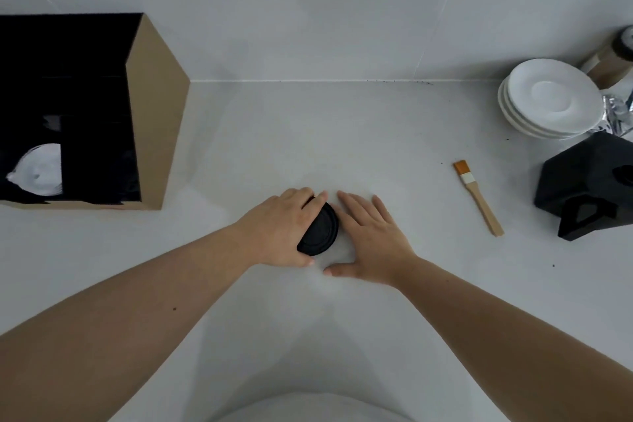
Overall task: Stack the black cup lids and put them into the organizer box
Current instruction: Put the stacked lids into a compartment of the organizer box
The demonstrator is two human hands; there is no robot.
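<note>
left hand (277, 233) grip closed round tilted black lid stack (320, 231); right hand (368, 240) flat, empty. risk: stack slips/splays en route to organizer box (154, 106).

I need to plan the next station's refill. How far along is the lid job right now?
Midway. Done: no loose lids lie on the counter, so the gathering looks finished. In hand: the left hand grips the black lids, tilted on edge; the right hand rests open and flat beside them. Left: carrying them over to the organizer box at far left. How many lids are in the stack cannot be told.
</note>
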